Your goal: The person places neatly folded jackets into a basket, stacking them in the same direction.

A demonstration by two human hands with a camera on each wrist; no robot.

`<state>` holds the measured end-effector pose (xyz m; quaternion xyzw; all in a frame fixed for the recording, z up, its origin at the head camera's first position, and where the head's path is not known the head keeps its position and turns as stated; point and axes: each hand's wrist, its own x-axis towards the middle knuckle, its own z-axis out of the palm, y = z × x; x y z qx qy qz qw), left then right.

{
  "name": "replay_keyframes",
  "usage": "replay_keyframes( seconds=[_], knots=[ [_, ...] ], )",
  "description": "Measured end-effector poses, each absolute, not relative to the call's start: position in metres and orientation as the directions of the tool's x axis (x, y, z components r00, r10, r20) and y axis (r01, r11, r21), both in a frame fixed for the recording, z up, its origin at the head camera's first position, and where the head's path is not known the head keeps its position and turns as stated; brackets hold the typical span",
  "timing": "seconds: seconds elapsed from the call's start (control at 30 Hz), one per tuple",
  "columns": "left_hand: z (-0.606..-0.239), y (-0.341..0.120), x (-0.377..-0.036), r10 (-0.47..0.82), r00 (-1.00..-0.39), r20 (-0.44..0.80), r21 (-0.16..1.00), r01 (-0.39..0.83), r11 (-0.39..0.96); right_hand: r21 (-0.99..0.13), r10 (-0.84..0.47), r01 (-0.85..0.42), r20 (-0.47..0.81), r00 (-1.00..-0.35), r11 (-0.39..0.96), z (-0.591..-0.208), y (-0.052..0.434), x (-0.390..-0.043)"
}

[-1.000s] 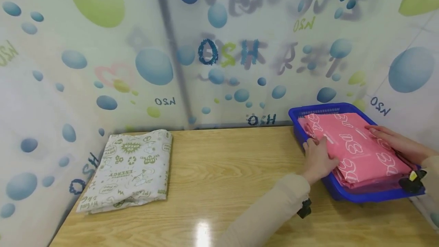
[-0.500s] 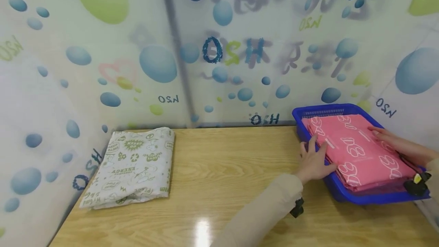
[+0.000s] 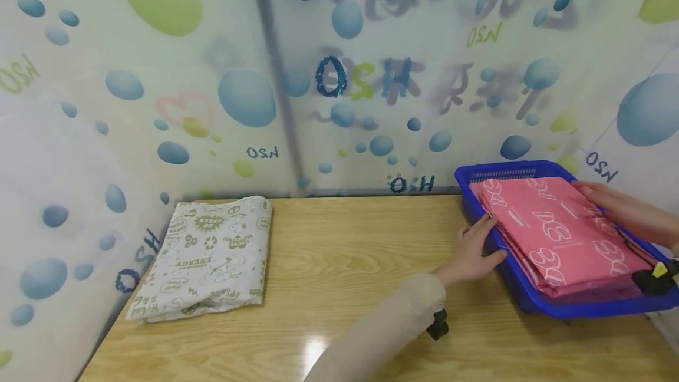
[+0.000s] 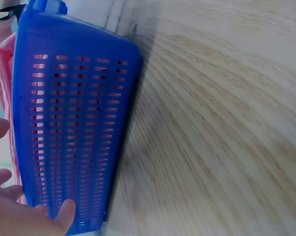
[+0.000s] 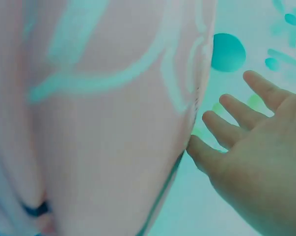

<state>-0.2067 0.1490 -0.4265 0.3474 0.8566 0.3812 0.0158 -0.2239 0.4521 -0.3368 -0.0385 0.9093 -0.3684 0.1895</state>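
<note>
A folded pink cloth with white outlined shapes fills the blue plastic basket at the right of the table. My left hand is at the basket's left rim with its fingers spread; in the left wrist view that hand lies by the perforated blue side wall. Over the cloth's right side, my right hand reaches with straight fingers. The right wrist view shows this hand extended beside the cloth's edge, a fingertip near or touching the cloth.
A folded white cloth with green print lies at the left of the wooden table. A patterned backdrop with blue and green bubbles stands behind the table and at both sides.
My left hand has drawn back left from the cloth's edge to the basket rim. My right hand has slid slightly outward along the cloth's right side. The view has shifted a little.
</note>
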Motion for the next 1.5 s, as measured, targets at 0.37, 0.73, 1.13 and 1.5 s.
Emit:
replay_keyframes(
  seconds=[0.37, 0.73, 1.13, 1.5],
  knots=[
    [-0.444, 0.119, -0.213, 0.516, -0.825, 0.230, 0.742, 0.492, 0.456, -0.666, -0.280, -0.021, -0.285, -0.917, 0.746, -0.325, 0.429, -0.226],
    [-0.458, 0.076, -0.223, 0.450, -0.880, 0.154, 0.770, 0.392, 0.503, -0.885, -0.466, -0.134, -0.102, -0.879, 0.446, -0.320, 0.394, -0.238],
    [-0.466, 0.028, -0.227, 0.368, -0.921, 0.127, 0.822, 0.306, 0.480, -0.949, -0.588, -0.164, -0.027, -0.808, 0.269, -0.321, 0.343, -0.247],
    [-0.475, -0.004, -0.230, 0.313, -0.943, 0.115, 0.841, 0.260, 0.474, -0.980, -0.633, -0.162, 0.053, -0.772, 0.117, -0.337, 0.306, -0.263]
  ],
)
